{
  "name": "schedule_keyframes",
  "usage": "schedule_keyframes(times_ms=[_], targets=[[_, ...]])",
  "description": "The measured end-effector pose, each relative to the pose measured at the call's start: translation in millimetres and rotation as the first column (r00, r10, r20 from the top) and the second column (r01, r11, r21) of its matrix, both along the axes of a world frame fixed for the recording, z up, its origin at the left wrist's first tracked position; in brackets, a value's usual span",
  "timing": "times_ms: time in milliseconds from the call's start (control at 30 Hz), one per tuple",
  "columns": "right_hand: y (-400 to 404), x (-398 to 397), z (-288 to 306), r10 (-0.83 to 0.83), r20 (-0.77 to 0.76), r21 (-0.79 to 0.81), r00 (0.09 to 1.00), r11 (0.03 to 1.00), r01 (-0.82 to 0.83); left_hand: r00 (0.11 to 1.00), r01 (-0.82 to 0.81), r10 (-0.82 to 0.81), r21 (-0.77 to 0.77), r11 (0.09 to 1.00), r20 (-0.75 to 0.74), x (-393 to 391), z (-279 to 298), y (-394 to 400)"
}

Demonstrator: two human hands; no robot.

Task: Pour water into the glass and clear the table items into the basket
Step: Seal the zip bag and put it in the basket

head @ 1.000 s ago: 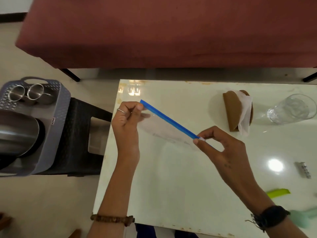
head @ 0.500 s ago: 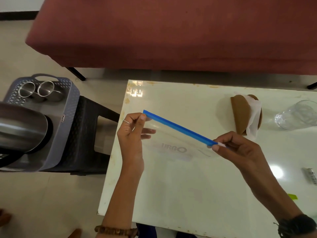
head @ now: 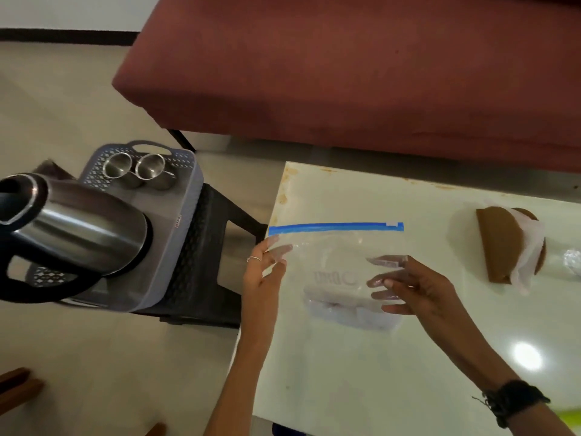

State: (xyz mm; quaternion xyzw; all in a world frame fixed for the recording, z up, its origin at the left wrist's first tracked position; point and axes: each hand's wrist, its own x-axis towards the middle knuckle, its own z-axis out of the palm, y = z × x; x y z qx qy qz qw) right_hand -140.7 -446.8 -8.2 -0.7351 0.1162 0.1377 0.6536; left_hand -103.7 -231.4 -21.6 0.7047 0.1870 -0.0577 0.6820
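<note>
A clear zip bag [head: 336,256] with a blue seal strip along its top hangs flat over the left part of the white table [head: 377,372]. My left hand [head: 264,278] pinches its left edge. Holding the right side is my right hand [head: 418,287], whose fingers show through the plastic. The grey basket [head: 188,215] stands on a black stool [head: 207,278] left of the table. It holds a steel kettle [head: 78,234] and two steel cups [head: 118,165]. Only a sliver of the glass [head: 573,262] shows at the right edge.
A brown napkin holder [head: 500,247] with white tissue stands on the table at the right. A maroon upholstered bench [head: 345,73] runs behind the table. Pale floor lies to the left and below the stool.
The bag has swung from slanted to level. Both hands slid from the ends of the blue strip down to the bag's sides. The view shifted left, pushing the glass nearly out of frame.
</note>
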Motion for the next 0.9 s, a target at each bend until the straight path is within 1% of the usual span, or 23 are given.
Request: schedule_keyframes(times_ms=[67, 133, 200, 233, 300, 400, 467, 533, 600, 667, 767, 833, 900], targets=[[17, 10, 3, 0.005, 0.028, -0.030, 1.000, 1.000, -0.004, 0.996, -0.065, 0.059, 0.079, 0.995, 0.073, 11, 4, 12], [39, 27, 9, 0.028, 0.069, -0.067, 0.997, 0.997, -0.023, 0.975, -0.171, 0.141, 0.167, 0.971, 0.174, 27, 12, 31], [66, 49, 17, 0.056, 0.109, -0.087, 0.993, 0.995, -0.046, 0.941, -0.277, 0.221, 0.205, 0.939, 0.257, 46, 23, 55], [80, 61, 21, 0.070, 0.135, -0.093, 0.988, 0.994, -0.058, 0.920, -0.329, 0.271, 0.185, 0.926, 0.282, 55, 29, 65], [115, 89, 25, 0.096, 0.194, -0.091, 0.976, 0.993, -0.080, 0.865, -0.430, 0.388, 0.075, 0.900, 0.317, 76, 43, 94], [169, 130, 29, 0.102, 0.266, -0.066, 0.959, 0.994, -0.088, 0.783, -0.521, 0.498, -0.045, 0.852, 0.372, 109, 63, 137], [207, 155, 28, 0.079, 0.288, 0.004, 0.954, 0.996, -0.084, 0.736, -0.564, 0.543, -0.077, 0.822, 0.403, 131, 72, 165], [242, 177, 25, 0.052, 0.280, 0.097, 0.959, 0.992, -0.083, 0.710, -0.584, 0.556, -0.081, 0.808, 0.432, 152, 74, 189], [269, 194, 18, 0.042, 0.259, 0.146, 0.965, 0.986, -0.082, 0.704, -0.593, 0.560, -0.071, 0.802, 0.437, 168, 70, 204], [293, 208, 8, 0.043, 0.229, 0.159, 0.973, 0.984, -0.081, 0.707, -0.618, 0.566, -0.018, 0.786, 0.425, 181, 60, 217], [321, 225, -8, 0.048, 0.194, 0.187, 0.980, 0.979, -0.085, 0.733, -0.641, 0.581, 0.073, 0.764, 0.354, 193, 42, 225], [320, 232, -13, 0.046, 0.199, 0.187, 0.979, 0.979, -0.084, 0.776, -0.589, 0.529, 0.097, 0.802, 0.345, 191, 37, 214], [328, 242, -19, 0.072, 0.199, 0.168, 0.977, 0.980, -0.106, 0.807, -0.545, 0.455, 0.178, 0.819, 0.376, 188, 30, 213]])
